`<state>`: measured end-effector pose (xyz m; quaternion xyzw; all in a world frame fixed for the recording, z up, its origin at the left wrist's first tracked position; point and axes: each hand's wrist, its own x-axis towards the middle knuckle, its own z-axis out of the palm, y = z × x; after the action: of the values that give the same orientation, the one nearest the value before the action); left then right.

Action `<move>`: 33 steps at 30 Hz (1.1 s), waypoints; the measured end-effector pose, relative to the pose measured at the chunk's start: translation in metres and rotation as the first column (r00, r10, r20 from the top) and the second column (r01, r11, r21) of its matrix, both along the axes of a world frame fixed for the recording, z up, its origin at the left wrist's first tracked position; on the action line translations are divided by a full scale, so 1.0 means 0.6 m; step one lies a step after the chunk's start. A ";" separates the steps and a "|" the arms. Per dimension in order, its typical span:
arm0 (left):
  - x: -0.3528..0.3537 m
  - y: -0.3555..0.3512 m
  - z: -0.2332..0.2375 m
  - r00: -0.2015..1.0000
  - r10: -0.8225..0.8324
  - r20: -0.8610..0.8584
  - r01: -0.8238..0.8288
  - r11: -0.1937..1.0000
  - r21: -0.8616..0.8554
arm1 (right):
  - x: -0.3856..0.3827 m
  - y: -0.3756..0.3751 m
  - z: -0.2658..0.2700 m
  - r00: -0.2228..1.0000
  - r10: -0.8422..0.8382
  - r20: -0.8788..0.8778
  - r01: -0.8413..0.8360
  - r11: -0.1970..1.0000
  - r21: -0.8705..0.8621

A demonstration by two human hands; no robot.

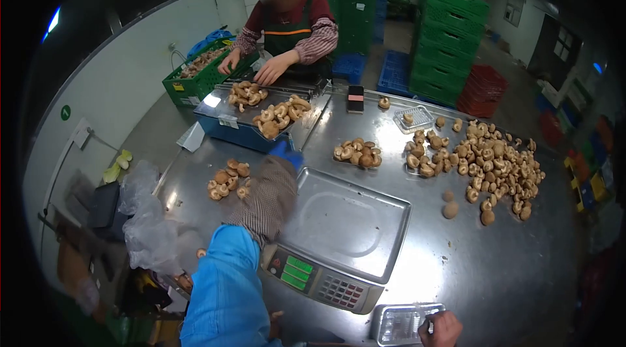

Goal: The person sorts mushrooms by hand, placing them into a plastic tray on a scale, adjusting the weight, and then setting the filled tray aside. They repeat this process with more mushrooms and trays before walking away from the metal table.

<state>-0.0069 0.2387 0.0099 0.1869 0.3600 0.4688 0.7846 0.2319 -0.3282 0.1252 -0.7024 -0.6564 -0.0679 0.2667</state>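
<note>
My left hand [285,153], in a blue glove, reaches over the far left of the table, against the front edge of a blue-sided machine [238,134]. Its fingers are blurred and partly hidden by the sleeve. Just beyond it, a heap of shiitake mushrooms [279,117] lies on the machine's top. At the bottom edge my bare right hand [445,330] is curled at the right end of a clear plastic tray [399,325], thumb and fingers closed on its rim. A scale [345,223] with lit green displays and a bare pan stands between my hands.
Across the table a co-worker [287,27] has both hands near mushrooms [246,94] on the machine. A large mushroom pile [499,158] lies right. A filled tray [357,152], another plastic tray [413,119] and a phone [355,99] are behind the scale. Green crates [450,40] stand behind.
</note>
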 end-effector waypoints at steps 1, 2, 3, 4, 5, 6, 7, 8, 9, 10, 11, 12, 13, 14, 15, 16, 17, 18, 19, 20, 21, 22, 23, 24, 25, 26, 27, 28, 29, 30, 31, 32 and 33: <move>0.029 -0.037 -0.011 0.978 -0.147 -0.145 0.167 0.976 0.136 | 0.021 -0.003 -0.022 0.997 -0.053 0.048 0.056 0.997 -0.059; 0.063 -0.085 -0.016 0.929 -0.284 -0.238 0.328 0.929 0.171 | 0.025 0.005 -0.027 0.998 -0.031 0.060 0.032 0.999 -0.028; 0.099 -0.140 0.004 0.757 -0.501 0.418 0.566 0.823 -0.038 | 0.029 0.017 -0.023 0.997 -0.013 0.074 0.013 1.000 0.002; 0.133 -0.240 0.072 0.783 -0.604 0.145 0.620 0.775 -0.120 | 0.035 0.027 -0.017 0.996 -0.002 0.088 0.000 1.000 0.030; 0.167 -0.340 0.142 0.706 -0.702 -0.097 0.670 0.705 -0.233 | 0.040 0.040 -0.009 0.995 0.078 0.063 -0.080 0.996 0.043; 0.190 -0.394 0.126 0.501 -0.863 -0.064 0.828 0.499 -0.255 | 0.054 0.044 -0.018 0.984 0.132 0.118 -0.131 0.991 -0.023; 0.210 -0.452 0.135 0.366 -0.925 -0.105 0.892 0.381 -0.244 | 0.058 0.052 -0.020 0.964 0.205 0.168 -0.195 0.978 -0.073; 0.238 -0.488 0.134 0.223 -0.969 -0.107 0.906 0.247 -0.344 | 0.058 0.058 -0.021 0.962 0.243 0.122 -0.233 0.968 -0.090; 0.255 -0.518 0.121 0.186 -0.964 -0.191 0.928 0.236 -0.288 | 0.063 0.063 -0.030 0.952 0.296 0.082 -0.288 0.953 -0.098; 0.262 -0.539 0.108 0.152 -0.950 -0.272 0.950 0.217 -0.226 | 0.070 0.065 -0.036 0.944 0.320 0.079 -0.311 0.945 -0.105; 0.277 -0.544 0.087 0.139 -0.959 -0.247 0.957 0.195 -0.215 | 0.079 0.065 -0.026 0.951 0.302 0.068 -0.294 0.949 -0.110; 0.294 -0.539 0.056 0.134 -0.965 -0.225 0.962 0.181 -0.204 | 0.100 0.065 -0.019 0.966 0.257 -0.025 -0.258 0.955 -0.144; 0.313 -0.548 0.049 0.096 -0.938 -0.332 0.983 0.142 -0.117 | 0.128 0.064 -0.011 0.985 0.168 -0.047 -0.171 0.982 -0.080; 0.331 -0.559 0.042 0.073 -0.894 -0.442 0.994 0.099 -0.037 | 0.160 0.058 -0.012 0.998 0.059 -0.025 -0.060 0.997 -0.040; 0.354 -0.584 0.099 0.066 -0.880 -0.470 0.985 0.132 -0.109 | 0.192 0.055 0.000 0.998 -0.045 -0.049 0.038 0.991 -0.126; 0.379 -0.601 0.130 0.063 -0.865 -0.497 0.968 0.174 -0.180 | 0.225 0.052 0.007 0.991 -0.111 -0.079 0.091 0.971 -0.223; 0.408 -0.612 0.128 0.060 -0.871 -0.487 0.976 0.153 -0.155 | 0.263 0.051 -0.026 0.971 -0.085 -0.223 0.030 0.970 -0.242; 0.440 -0.615 0.121 0.027 -0.849 -0.528 0.990 0.098 -0.106 | 0.306 0.052 -0.071 0.930 -0.060 -0.363 -0.034 0.968 -0.247; 0.477 -0.610 0.109 -0.002 -0.821 -0.571 0.998 0.039 -0.059 | 0.345 0.053 -0.085 0.819 -0.071 -0.570 -0.178 0.912 -0.369; 0.513 -0.602 0.091 -0.026 -0.788 -0.615 1.000 -0.023 -0.012 | 0.382 0.052 -0.091 0.662 -0.116 -0.740 -0.342 0.832 -0.437; 0.548 -0.587 0.059 0.051 -0.758 -0.651 0.999 0.039 0.033 | 0.412 0.045 -0.093 0.537 -0.142 -0.831 -0.378 0.840 -0.388; 0.577 -0.565 0.016 0.120 -0.533 -0.837 0.991 0.118 0.066 | 0.449 0.037 -0.107 0.490 -0.190 -0.851 -0.305 0.877 -0.371; 0.599 -0.538 -0.028 0.168 -0.261 -0.951 0.975 0.184 0.122 | 0.495 0.033 -0.125 0.540 -0.185 -0.821 -0.154 0.937 -0.312; 0.612 -0.519 -0.051 0.190 0.034 -0.981 0.954 0.231 0.193 | 0.544 0.027 -0.132 0.414 -0.313 -0.855 0.008 0.940 -0.340; 0.623 -0.497 -0.050 0.070 0.027 -0.997 0.950 0.302 0.075 | 0.601 0.023 -0.155 0.391 -0.333 -0.858 0.182 0.942 -0.282; 0.637 -0.469 -0.041 -0.051 0.014 -0.999 0.928 0.370 -0.042 | 0.659 0.023 -0.175 0.425 -0.421 -0.801 0.344 0.894 -0.287; 0.655 -0.453 -0.036 -0.170 -0.005 -0.985 0.887 0.434 -0.155 | 0.714 0.027 -0.195 0.440 -0.509 -0.740 0.497 0.824 -0.271; 0.672 -0.451 -0.037 -0.180 0.027 -0.983 0.889 0.432 -0.151 | 0.764 0.034 -0.217 0.563 -0.646 -0.516 0.605 0.747 -0.275; 0.685 -0.451 -0.041 -0.190 0.058 -0.980 0.891 0.430 -0.147 | 0.806 0.045 -0.231 0.620 -0.744 -0.249 0.704 0.668 -0.241; 0.699 -0.448 -0.048 -0.204 0.088 -0.975 0.891 0.428 -0.148 | 0.833 0.061 -0.233 0.580 -0.782 -0.229 0.727 0.623 -0.289; 0.722 -0.439 -0.067 -0.118 0.026 -0.993 0.891 0.444 -0.095 | 0.857 0.080 -0.233 0.539 -0.817 -0.206 0.745 0.576 -0.337; 0.750 -0.429 -0.091 -0.031 -0.036 -0.999 0.884 0.466 -0.045 | 0.876 0.099 -0.236 0.499 -0.848 -0.179 0.758 0.527 -0.385; 0.774 -0.422 -0.109 0.055 -0.097 -0.994 0.871 0.492 0.000 | 0.894 0.116 -0.250 0.544 -0.819 -0.183 0.747 0.572 -0.340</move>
<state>0.4576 -0.0145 -0.0552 0.7893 0.4555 0.0205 0.4113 0.7681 -0.2585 -0.0248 -0.9477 -0.2209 0.0082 0.2302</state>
